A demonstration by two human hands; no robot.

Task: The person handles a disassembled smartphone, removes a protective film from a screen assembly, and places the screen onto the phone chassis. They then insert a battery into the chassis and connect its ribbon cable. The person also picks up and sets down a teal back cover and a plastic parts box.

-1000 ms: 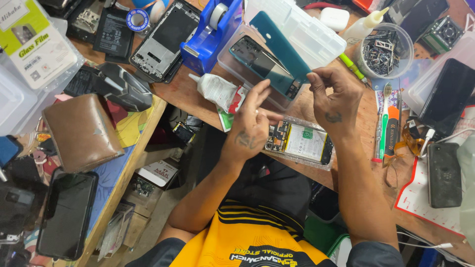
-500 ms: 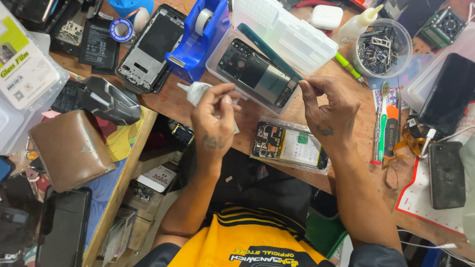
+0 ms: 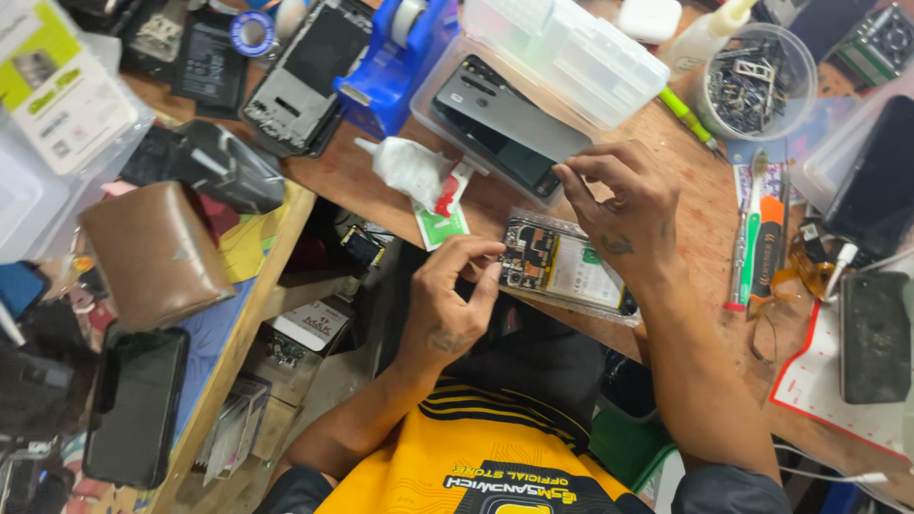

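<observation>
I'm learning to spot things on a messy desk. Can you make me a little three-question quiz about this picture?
1. True or false: the left hand touches the opened phone at its near end.
2. What colour is the tape dispenser? A red, B blue, C yellow
3. Fill in: the round clear tub holds small ____ parts.

Key: 1 true. 2 B. 3 metal. Note: the right hand is pinched above the phone; what it pinches is too small to tell.

Blue tape dispenser point(image 3: 395, 57), brown wallet point(image 3: 155, 252)
</observation>
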